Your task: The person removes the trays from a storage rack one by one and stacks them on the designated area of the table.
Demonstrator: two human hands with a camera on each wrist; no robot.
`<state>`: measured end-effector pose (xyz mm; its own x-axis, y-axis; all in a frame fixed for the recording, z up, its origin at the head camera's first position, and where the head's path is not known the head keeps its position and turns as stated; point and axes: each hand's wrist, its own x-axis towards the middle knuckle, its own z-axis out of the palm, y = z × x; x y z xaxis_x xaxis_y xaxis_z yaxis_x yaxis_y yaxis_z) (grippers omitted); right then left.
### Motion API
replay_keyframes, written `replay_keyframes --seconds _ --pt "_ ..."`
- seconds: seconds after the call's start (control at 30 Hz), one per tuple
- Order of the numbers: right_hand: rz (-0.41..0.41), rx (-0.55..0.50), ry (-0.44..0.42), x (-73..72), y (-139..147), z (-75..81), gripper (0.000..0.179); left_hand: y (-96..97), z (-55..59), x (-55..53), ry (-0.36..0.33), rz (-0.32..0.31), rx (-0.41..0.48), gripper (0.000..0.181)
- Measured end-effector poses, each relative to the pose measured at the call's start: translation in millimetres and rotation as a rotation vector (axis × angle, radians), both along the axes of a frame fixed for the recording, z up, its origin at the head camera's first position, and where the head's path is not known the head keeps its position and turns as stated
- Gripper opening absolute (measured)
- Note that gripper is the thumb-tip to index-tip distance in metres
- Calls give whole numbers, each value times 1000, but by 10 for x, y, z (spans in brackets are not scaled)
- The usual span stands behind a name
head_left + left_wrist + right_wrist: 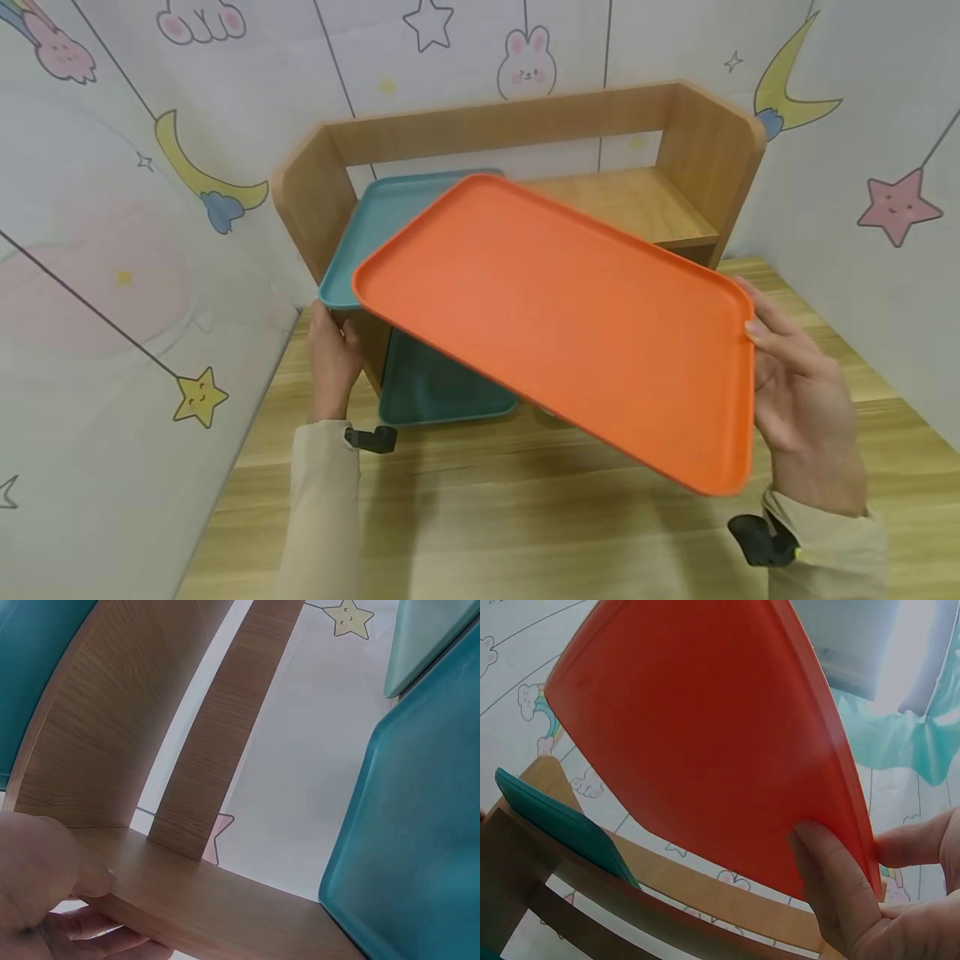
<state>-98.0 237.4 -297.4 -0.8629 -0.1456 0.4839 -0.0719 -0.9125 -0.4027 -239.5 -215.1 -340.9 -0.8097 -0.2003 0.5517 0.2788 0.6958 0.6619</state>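
An orange tray point(570, 325) is held up in front of the wooden shelf, tilted, its far left corner overlapping a teal tray point(397, 208) on the upper board. My right hand point(810, 408) pinches the orange tray's right edge, thumb on the upper face; in the right wrist view, fingers press its underside. Low on the shelf's left side, my left hand point(333, 362) grips the front edge of the wooden side panel point(187, 889), just under the teal tray's near corner. A second, darker teal tray point(442, 383) lies in the lower compartment, partly hidden by the orange tray.
The two-level wooden shelf point(720, 158) stands on a wood-grain table point(465, 517) against patterned walls. Bare board point(630, 204) shows on the upper level's right half. In the left wrist view, a pale green item point(427, 637) lies beyond the lower tray.
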Motion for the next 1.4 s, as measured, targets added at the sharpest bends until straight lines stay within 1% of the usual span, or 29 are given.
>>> replay_keyframes --seconds 0.07,0.17,0.27,0.3,0.33,0.37,0.4,0.47,0.5,0.53,0.57,0.6,0.63,0.7,0.73,0.77,0.9,1.0,1.1,1.27,1.4 --pt "26 2 14 -5 0 -16 50 -5 -1 2 -1 -9 11 28" --pt "65 11 39 -7 -2 -33 51 -13 8 15 -13 -20 27 37" --pt "125 6 63 -3 -10 -38 53 -37 -9 25 -12 -65 110 48" --pt "145 4 70 -2 -13 -40 54 -64 -51 -3 -6 -87 143 49" --pt "167 3 82 -4 -15 -43 54 -108 -116 -52 5 -108 170 50" --pt "183 3 87 -4 -17 -46 55 -170 -212 -133 30 -134 203 50" --pt "194 5 90 -3 -19 -49 55 -244 -338 -242 63 -150 222 49" --pt "216 12 98 -2 -24 -58 56 -405 -596 -484 90 -147 208 42" --pt "224 18 101 0 -25 -63 56 -489 -725 -616 105 -126 176 38" --pt "229 25 101 3 -26 -67 56 -506 -737 -634 100 -111 153 36" --pt "232 29 94 10 -27 -71 56 -488 -702 -606 99 -95 126 33" --pt "242 33 94 15 -27 -75 57 -454 -639 -550 91 -75 95 31" --pt "252 35 94 19 -26 -79 57 -406 -546 -468 71 -57 64 31" --pt "265 39 87 32 -25 -89 57 -291 -336 -278 62 -40 21 34" --pt "272 39 80 39 -23 -92 57 -225 -223 -171 56 -45 14 35" --pt "286 34 72 47 -22 -96 57 -207 -194 -148 66 -38 0 34" --pt "323 28 8 98 -13 -111 57 -201 -174 -154 48 -22 6 32" --pt "329 42 -25 132 -2 -125 57 -174 -158 -139 37 -15 25 30" --pt "339 64 -11 146 13 -142 57 -124 -119 -99 41 -10 27 31" --pt "386 100 16 155 38 -180 58 -58 -53 -37 40 -8 10 29" --pt "398 157 40 153 52 -211 59 -42 -29 -11 14 -5 16 33"
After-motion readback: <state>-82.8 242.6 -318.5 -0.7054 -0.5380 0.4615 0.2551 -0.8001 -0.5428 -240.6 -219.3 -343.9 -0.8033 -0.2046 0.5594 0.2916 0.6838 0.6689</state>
